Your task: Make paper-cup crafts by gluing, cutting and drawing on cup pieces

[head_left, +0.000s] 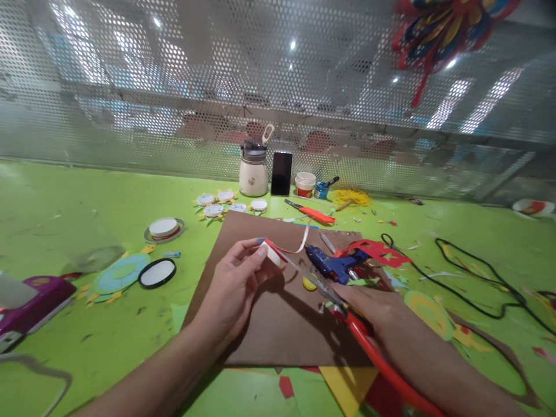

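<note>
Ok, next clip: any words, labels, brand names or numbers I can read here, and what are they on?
No text can be read in this view.
White jar: a small mark on its front, too blurred to read.
Small tub: a red band, no lettering to make out.
Phone: dark screen, nothing on it.
Blue glue gun: no label visible.

Your near board (269,336) is bare; the glue gun (332,265) and scraps (373,252) crowd its far right.
</note>
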A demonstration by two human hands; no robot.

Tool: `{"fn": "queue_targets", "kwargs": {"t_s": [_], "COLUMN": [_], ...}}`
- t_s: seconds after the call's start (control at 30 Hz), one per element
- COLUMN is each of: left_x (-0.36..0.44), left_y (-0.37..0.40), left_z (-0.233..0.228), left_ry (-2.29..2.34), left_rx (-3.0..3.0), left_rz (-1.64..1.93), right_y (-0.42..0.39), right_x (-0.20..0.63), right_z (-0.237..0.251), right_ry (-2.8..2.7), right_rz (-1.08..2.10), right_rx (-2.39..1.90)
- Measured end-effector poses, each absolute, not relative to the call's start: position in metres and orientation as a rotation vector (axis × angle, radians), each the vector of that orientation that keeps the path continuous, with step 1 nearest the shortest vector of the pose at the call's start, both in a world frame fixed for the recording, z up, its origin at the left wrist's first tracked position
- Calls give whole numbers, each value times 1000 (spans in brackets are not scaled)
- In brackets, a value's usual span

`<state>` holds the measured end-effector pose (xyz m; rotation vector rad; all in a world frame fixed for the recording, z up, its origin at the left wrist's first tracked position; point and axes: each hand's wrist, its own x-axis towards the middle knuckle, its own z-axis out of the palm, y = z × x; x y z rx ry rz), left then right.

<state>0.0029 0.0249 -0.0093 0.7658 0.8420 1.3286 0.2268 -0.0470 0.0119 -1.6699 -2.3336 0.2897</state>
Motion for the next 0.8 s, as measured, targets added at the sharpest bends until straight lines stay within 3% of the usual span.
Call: {"fn": "queue_targets", "kwargs": {"t_s": [0.8], "left_x": [3], "left_y": [28], "left_z": [-11], "left_ry": [921], "left_rx": [755], "left_rz": [1307], "right_y": [-46], "right_x": [227], "right_z": [6], "right_ry": [-2380], "right_rz": [146], "right_rx": [-1709]}}
